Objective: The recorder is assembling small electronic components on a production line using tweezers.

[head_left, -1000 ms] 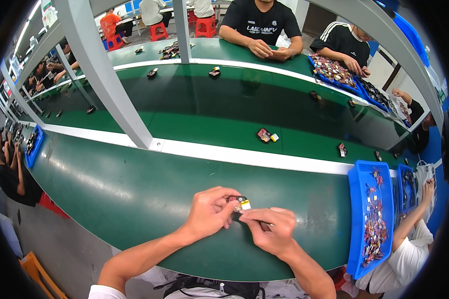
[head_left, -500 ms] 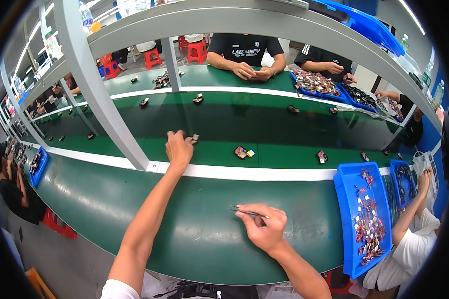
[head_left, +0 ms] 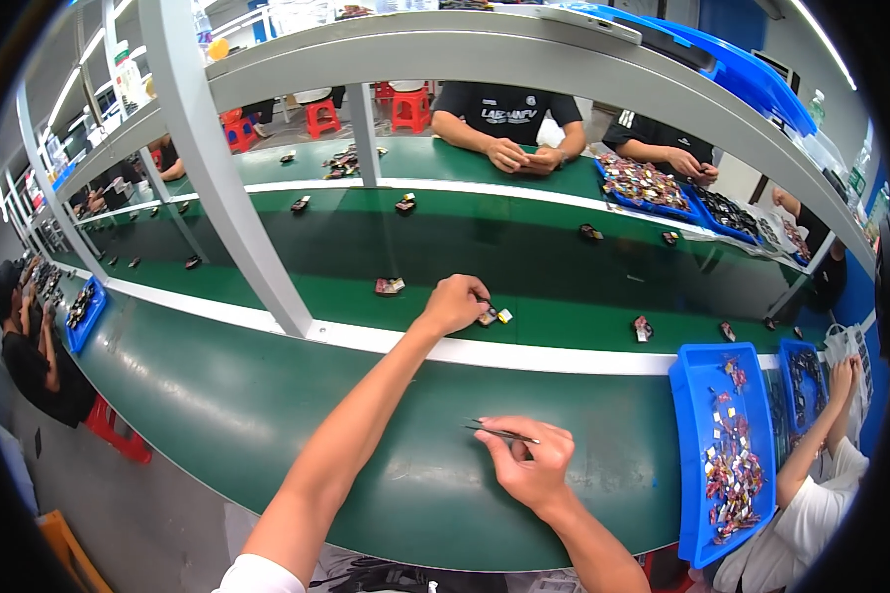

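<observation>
My left hand reaches over the green conveyor belt, its fingers curled down onto a small dark part. A yellow-and-white tag sits at that part's right side; the fingertips partly cover the part. To the left of this hand lies another small part, reddish and dark with a pale end. Nearer to me, my right hand is closed on a pair of thin metal tweezers, held above the green worktop. The tweezers' tips point left, with nothing visible between them.
At right stands a blue tray of small colourful parts, beside a smaller blue bin. A white rail edges the belt. A grey post and crossbeam frame it. Co-workers sit opposite and at both sides.
My left hand has moved right, from beside the reddish part to the tagged dark part. The reddish part stays on the belt. My right hand still holds the tweezers in nearly the same place.
</observation>
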Demonstrator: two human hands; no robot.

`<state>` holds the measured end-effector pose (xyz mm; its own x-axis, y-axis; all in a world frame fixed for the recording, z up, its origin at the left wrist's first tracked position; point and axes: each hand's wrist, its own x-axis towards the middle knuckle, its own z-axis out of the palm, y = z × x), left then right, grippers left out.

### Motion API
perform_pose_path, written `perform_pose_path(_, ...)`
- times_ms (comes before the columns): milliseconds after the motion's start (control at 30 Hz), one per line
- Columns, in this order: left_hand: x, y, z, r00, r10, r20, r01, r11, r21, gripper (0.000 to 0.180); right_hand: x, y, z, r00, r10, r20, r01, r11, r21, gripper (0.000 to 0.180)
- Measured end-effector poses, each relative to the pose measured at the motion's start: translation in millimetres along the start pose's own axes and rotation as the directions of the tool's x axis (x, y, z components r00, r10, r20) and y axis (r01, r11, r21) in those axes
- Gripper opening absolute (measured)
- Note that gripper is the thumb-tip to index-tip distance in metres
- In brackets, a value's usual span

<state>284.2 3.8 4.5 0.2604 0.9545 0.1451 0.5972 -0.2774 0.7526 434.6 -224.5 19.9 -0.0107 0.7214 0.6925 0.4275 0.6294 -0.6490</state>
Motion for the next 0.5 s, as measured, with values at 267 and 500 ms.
perform_pose_path(267,-41,6,-6,0.999,0.004,-0.038,-0.005,1.0,-0.023,0.011,-2,-2,-3,1.0,0.016,0.015,-0.016,1.0,0.013,0.017)
perform_pose_path(500,-135,25,-20,0.995,-0.045,-0.089,0.013,0.943,-0.332,0.018,-3,1,-12,0.938,0.345,0.017,-0.337,0.903,0.264,0.012)
